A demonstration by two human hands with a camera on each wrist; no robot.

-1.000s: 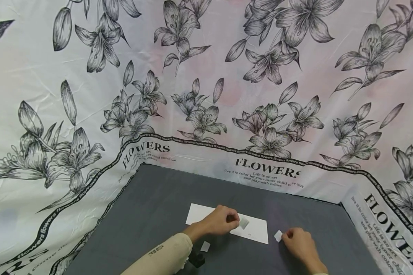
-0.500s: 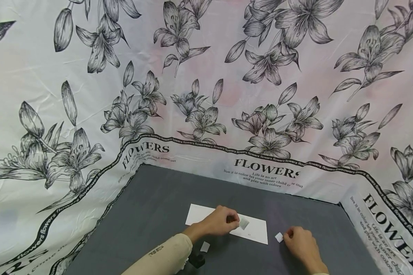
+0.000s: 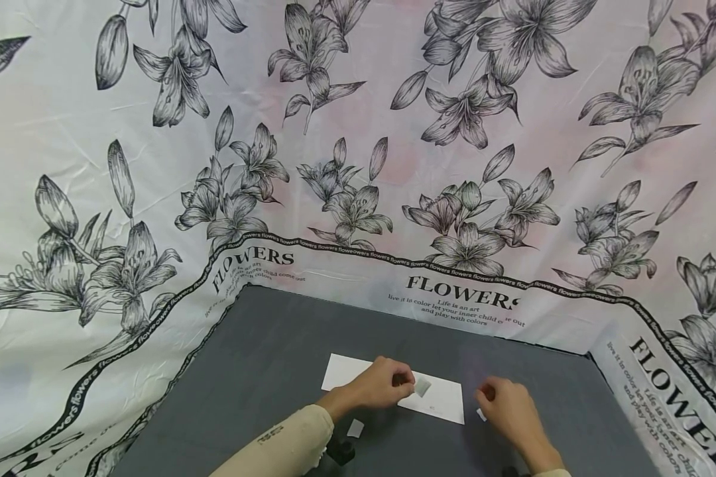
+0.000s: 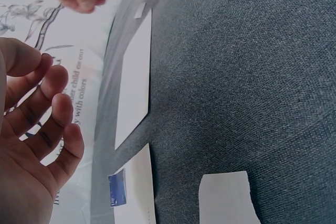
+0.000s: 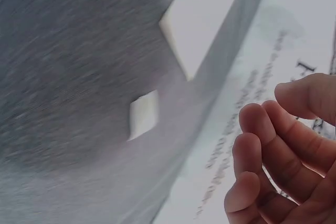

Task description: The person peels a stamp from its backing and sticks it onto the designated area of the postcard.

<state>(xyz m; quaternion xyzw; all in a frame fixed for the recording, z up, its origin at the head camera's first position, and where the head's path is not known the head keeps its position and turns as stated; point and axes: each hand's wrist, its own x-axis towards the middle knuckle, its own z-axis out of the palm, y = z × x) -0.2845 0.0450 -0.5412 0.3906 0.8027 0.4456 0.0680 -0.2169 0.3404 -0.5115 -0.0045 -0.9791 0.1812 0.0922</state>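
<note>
My left hand is over a white paper strip, thumb and forefinger pinching a small grey-green square. The left wrist view shows its thumb and forefinger together, the square hidden there. In that view white paper shows as two parts with cloth between; the lower paper bears a blue patch. My right hand is raised above a small white piece, which lies on the cloth and is partly hidden in the head view. Its thumb and fingertips are apart, holding nothing.
Another small white piece lies near my left forearm. A black wrist device sits under the left sleeve. The dark grey cloth table is bordered by a white curtain printed with flowers.
My right hand lifts off the small white piece and shifts slightly up and left, now partly covering it in the head view. My left hand stays where it was.
</note>
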